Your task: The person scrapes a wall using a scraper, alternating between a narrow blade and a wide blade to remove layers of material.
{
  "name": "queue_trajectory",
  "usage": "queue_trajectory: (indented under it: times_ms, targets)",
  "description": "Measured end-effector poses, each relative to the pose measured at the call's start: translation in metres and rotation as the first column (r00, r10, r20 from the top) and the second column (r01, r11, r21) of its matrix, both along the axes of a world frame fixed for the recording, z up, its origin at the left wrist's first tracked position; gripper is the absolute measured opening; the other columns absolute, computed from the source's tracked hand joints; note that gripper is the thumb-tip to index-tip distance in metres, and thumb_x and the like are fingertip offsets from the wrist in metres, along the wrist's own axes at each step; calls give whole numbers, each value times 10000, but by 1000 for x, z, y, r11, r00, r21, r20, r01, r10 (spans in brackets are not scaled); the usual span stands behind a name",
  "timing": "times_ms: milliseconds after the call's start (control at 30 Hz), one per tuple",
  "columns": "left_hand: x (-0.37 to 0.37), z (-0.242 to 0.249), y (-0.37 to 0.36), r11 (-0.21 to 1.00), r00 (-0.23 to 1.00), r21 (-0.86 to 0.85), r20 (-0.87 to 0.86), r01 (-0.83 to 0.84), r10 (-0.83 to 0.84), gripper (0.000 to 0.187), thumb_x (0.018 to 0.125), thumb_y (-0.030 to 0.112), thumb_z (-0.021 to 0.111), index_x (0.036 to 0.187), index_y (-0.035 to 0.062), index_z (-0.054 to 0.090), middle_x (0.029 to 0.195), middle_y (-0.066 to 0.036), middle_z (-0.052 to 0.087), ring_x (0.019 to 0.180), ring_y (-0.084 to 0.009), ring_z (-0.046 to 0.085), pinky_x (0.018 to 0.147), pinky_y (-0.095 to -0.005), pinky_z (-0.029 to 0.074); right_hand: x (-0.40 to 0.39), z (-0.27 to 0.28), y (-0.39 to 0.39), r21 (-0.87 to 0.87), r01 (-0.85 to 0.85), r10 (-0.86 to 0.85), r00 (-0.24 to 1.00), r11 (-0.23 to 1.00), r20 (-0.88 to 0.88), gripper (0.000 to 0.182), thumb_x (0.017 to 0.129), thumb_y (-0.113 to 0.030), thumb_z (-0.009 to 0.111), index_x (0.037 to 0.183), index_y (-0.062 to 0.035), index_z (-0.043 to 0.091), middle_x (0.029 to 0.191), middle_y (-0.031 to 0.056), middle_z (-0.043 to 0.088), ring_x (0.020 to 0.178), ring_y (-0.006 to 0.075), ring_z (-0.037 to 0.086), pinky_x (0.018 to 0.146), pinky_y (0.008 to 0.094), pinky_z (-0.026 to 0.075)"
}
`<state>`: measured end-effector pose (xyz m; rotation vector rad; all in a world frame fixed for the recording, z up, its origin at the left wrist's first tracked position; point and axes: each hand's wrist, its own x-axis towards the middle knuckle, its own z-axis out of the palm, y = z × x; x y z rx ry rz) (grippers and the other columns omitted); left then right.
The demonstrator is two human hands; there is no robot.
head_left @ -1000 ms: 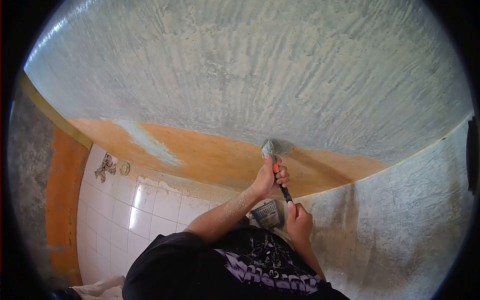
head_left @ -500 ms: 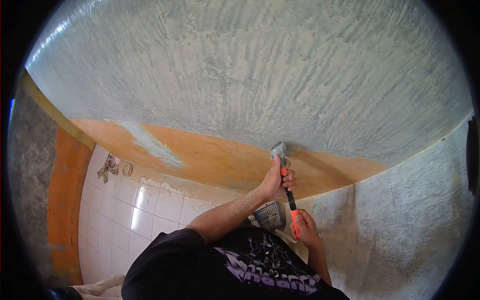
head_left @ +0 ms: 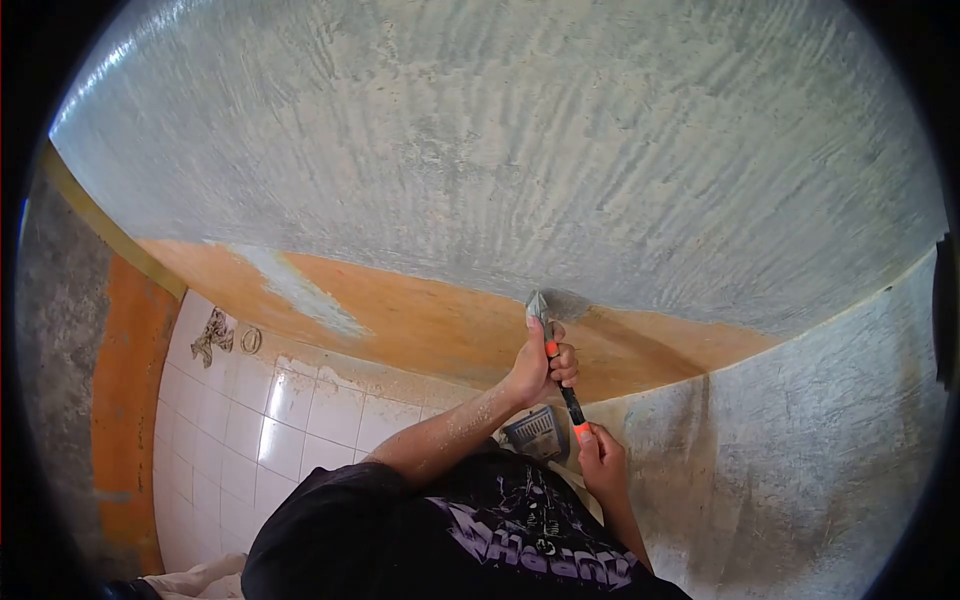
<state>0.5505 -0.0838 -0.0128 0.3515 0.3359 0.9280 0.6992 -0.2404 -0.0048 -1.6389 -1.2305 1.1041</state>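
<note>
My left hand (head_left: 537, 368) is wrapped around the upper shaft of a long-handled scraper (head_left: 570, 402), black with orange bands. Its thumb lies along the tool just below the metal head (head_left: 537, 302). The head is by the wall where the orange paint (head_left: 440, 307) meets the scraped grey surface (head_left: 450, 170); whether the blade touches is hard to see. Lower down, my right hand (head_left: 603, 464) grips the orange end of the handle. Pale dust speckles my left forearm.
White floor tiles (head_left: 225, 430) lie below, with debris along the wall's foot. A crumpled rag (head_left: 212, 337) and a ring-shaped roll (head_left: 251, 341) lie at the left. Behind the hands stands a grey, slotted tray (head_left: 533, 433). A grey side wall (head_left: 780, 470) rises at right.
Both hands and the scraper have shifted slightly; the head has moved left along the paint edge and turned, now showing narrower. The right hand has moved a little up the orange handle end.
</note>
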Motion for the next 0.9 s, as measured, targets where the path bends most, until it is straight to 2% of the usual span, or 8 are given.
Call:
queue_trajectory:
  times_ms: [400, 500, 600, 700, 800, 900]
  targets:
    - [-14, -1, 6, 998, 998, 11, -8, -58, 58, 601, 909, 763, 217, 906, 178, 352, 595, 36, 250, 514, -108, 253, 552, -312, 313, -4, -5, 14, -17, -52, 52, 998, 999, 26, 290, 1015, -245, 537, 1120, 8, 634, 665, -59, 474, 566, 25, 420, 519, 209, 338]
    - [-17, -2, 4, 997, 997, 8, -36, -75, 75, 594, 914, 757, 218, 905, 178, 352, 591, 35, 243, 508, -105, 252, 544, -311, 307, -5, -19, 12, -13, -40, 40, 999, 999, -15, 283, 1015, -236, 539, 1123, 7, 634, 672, -62, 479, 562, 27, 417, 516, 207, 335]
    - [-15, -2, 5, 997, 996, 7, -40, -79, 80, 589, 918, 752, 218, 912, 179, 354, 590, 35, 236, 501, -103, 249, 538, -308, 303, -7, -13, 11, -56, -22, 15, 994, 998, -111, 276, 1015, -230, 536, 1124, 4, 635, 678, -59, 483, 557, 28, 416, 504, 210, 331]
    - [-14, 0, 4, 997, 997, 6, -20, -76, 76, 587, 920, 749, 220, 922, 179, 357, 591, 36, 235, 503, -101, 248, 539, -306, 304, -9, -7, 10, -57, 3, -10, 993, 998, -119, 275, 1015, -229, 537, 1123, 5, 633, 676, -52, 484, 551, 27, 416, 492, 214, 330]
    - [-14, 2, 5, 998, 998, 1, 5, -68, 68, 588, 920, 749, 218, 927, 178, 359, 599, 37, 236, 514, -104, 251, 549, -305, 306, -5, -3, 11, -119, 28, -43, 991, 993, -125, 286, 994, -235, 570, 1106, 14, 654, 704, -37, 529, 601, 37, 452, 549, 216, 381]
    - [-22, 4, 3, 998, 999, -33, 24, -45, 46, 589, 920, 748, 214, 930, 178, 359, 611, 38, 236, 529, -108, 252, 559, -303, 307, -8, -1, 12, -63, -6, 2, 998, 998, -67, 285, 1010, -233, 547, 1117, 18, 631, 663, -46, 481, 537, 30, 415, 486, 215, 332]
